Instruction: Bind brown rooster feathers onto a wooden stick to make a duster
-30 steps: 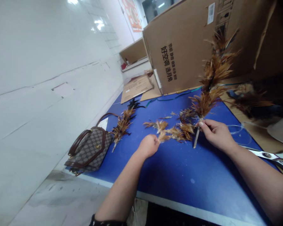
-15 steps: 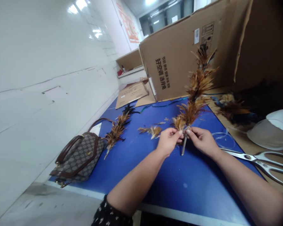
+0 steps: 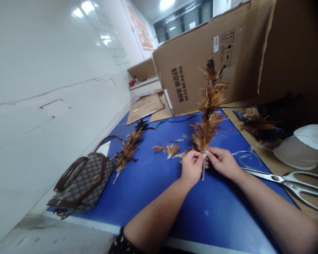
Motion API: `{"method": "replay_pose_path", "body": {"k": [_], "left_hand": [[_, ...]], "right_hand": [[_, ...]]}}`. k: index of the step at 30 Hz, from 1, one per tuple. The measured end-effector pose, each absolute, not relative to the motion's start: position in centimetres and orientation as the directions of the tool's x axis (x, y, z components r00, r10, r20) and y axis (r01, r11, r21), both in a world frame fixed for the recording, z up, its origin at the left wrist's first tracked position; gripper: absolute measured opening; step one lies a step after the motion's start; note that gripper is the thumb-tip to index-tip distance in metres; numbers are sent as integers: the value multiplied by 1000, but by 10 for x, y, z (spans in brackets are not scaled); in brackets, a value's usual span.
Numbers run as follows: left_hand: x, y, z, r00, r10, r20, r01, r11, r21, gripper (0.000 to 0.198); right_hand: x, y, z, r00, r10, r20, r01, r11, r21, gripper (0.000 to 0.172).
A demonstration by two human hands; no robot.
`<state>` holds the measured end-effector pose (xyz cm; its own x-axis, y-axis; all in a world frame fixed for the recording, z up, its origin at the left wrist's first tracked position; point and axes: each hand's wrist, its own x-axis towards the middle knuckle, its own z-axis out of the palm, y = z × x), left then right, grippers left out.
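A tall bundle of brown and black feathers on a stick (image 3: 208, 102) stands nearly upright between my hands. My left hand (image 3: 193, 165) pinches its base from the left. From the right, my right hand (image 3: 222, 161) closes thumb and fingers on the same spot, and the bare stick end shows below the fingers. Loose feathers (image 3: 169, 150) lie on the blue table (image 3: 153, 190) left of my hands. A second feather bundle (image 3: 128, 148) rests farther left.
A patterned handbag (image 3: 86, 180) sits at the left. Large scissors (image 3: 286, 180), a white spool (image 3: 307, 146) and a dark feather pile (image 3: 259, 123) are on the right. A big cardboard box (image 3: 196, 70) stands behind; flat cardboard (image 3: 144, 107) lies at the back.
The feather bundle stands more upright, its tip shifted left in view. The light feathers at my left hand now sit against the stick. Both hands keep their hold; the whole view has shifted slightly.
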<state>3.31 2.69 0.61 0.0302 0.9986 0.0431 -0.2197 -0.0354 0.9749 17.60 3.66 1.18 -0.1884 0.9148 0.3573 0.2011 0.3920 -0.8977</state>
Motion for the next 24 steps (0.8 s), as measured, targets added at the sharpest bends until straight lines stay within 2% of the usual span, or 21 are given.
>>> {"method": "replay_pose_path", "body": {"k": [6,9,13,17,21,24], "left_hand": [[28,16,5,-1,992,130,-181,-128,975,35],[27,15,5,-14,998,69,-233,-70,970,34],[29,15,5,-27,998,-63,-392,48,919,33],[30,14,7,-27,994,-108,-443,85,892,30],[30,12,9,-51,995,-87,-439,56,897,30],[32,11,7,-77,997,-10,-442,-25,897,29]], "right_hand": [[172,34,15,-218,907,361,177,401,-899,38],[172,34,13,-213,907,364,174,402,-899,38],[172,35,13,-217,890,402,208,444,-872,38],[173,34,15,-230,870,436,240,485,-841,39],[173,35,17,-250,849,465,263,521,-812,39],[170,34,21,-243,838,488,264,541,-798,38]]}}
